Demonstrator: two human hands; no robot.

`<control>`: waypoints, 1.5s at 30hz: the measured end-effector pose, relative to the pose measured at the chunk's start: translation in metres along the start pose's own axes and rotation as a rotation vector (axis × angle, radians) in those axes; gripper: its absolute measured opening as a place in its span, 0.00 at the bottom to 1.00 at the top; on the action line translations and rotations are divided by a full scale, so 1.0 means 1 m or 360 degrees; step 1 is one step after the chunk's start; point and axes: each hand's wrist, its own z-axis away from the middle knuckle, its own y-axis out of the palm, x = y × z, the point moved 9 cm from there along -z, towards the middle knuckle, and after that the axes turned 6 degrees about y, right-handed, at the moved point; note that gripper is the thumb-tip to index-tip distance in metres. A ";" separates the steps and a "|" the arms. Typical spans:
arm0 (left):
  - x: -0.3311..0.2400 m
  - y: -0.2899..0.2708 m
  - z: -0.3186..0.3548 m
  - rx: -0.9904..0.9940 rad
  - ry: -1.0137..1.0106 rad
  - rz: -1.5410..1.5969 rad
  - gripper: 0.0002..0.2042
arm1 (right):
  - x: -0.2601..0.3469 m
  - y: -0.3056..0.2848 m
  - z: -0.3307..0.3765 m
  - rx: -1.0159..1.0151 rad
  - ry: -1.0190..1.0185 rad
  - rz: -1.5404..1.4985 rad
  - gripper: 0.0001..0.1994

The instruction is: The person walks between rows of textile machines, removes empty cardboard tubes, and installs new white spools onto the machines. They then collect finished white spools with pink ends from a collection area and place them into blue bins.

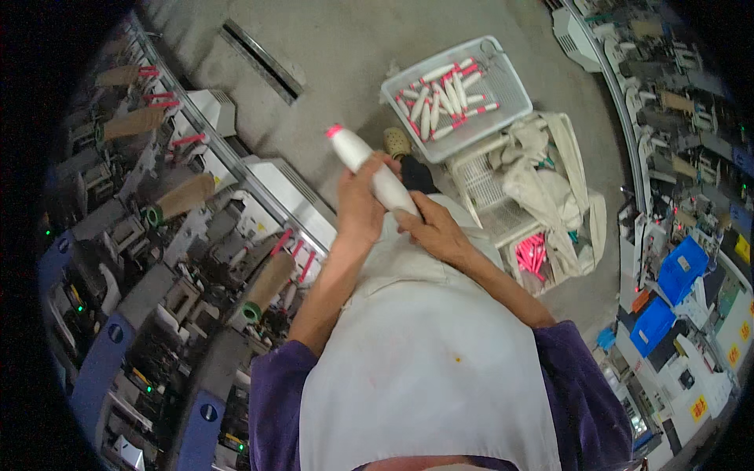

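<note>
Near the middle of the frame, slightly above centre, both hands are working on a white yarn bobbin (371, 167) with a pink tip pointing to the upper left. The left hand (357, 206) is wrapping closed around the bobbin's middle, and the right hand (434, 228) is closing its fingers on the lower end, so the bobbin is hanging in the air over a pale apron (424, 353), touching nothing else. Behind it, toward the upper right, a white plastic basket (514, 86) is sitting on a cart and holding many more white bobbins (440, 98) with pink ends; a crumpled cloth bag (550, 173) is lying just beside it. Along the left edge, a winding machine (157, 259) is carrying brown cones (184, 196) on its spindles.

Judging from the grip, the risk lies in the smooth, tapered shape: if either hand is loosening, the bobbin could be slipping out and dropping to the concrete floor (353, 55), where the wound yarn may be picking up dirt or unravelling. A loose yarn end, too fine to see here, could also be snagging on the machine close by on the left.
</note>
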 end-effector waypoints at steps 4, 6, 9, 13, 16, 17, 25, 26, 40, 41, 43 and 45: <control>-0.003 0.008 -0.044 -0.0001 0.0184 -0.0654 0.17 | -0.023 -0.045 -0.034 -0.0120 0.0491 -0.1056 0.14; -0.019 0.002 -0.061 -0.0085 0.0248 -0.0397 0.20 | -0.030 -0.082 -0.054 -0.0314 0.0597 -0.1119 0.15; -0.038 -0.017 -0.086 -0.0062 -0.0002 -0.0483 0.22 | -0.059 -0.142 -0.093 -0.0639 0.0640 -0.1184 0.19; -0.092 -0.057 -0.100 -0.0206 0.0278 -0.0323 0.16 | -0.136 -0.211 -0.150 -0.0773 0.0875 -0.0937 0.20; -0.109 -0.097 -0.110 -0.0500 0.0168 -0.0334 0.15 | -0.159 -0.273 -0.190 -0.1216 0.0836 0.0570 0.26; -0.117 -0.104 -0.114 -0.0520 0.0237 -0.0219 0.14 | -0.139 -0.282 -0.203 -0.1189 0.0499 0.1313 0.22; -0.221 -0.113 -0.244 -0.0408 0.0179 -0.0308 0.13 | -0.041 -0.259 -0.298 -0.1240 0.0023 0.1157 0.21; -0.251 -0.108 -0.263 -0.0380 0.0277 -0.0307 0.13 | -0.019 -0.245 -0.300 -0.1340 0.0101 0.1356 0.22; -0.582 -0.177 -0.520 -0.0403 0.0707 -0.0614 0.11 | 0.128 -0.154 -0.473 -0.0594 -0.0039 0.0947 0.23; -0.584 -0.200 -0.530 -0.0479 0.0748 -0.0573 0.08 | 0.132 -0.173 -0.509 -0.0626 0.0161 0.1142 0.19; -0.571 -0.257 -0.537 -0.0852 0.0624 -0.0421 0.03 | 0.163 -0.204 -0.575 -0.0677 0.0570 0.1511 0.14; -0.545 -0.300 -0.528 -0.1275 0.0230 -0.0558 0.04 | 0.250 -0.203 -0.640 -0.0530 0.0282 0.1811 0.13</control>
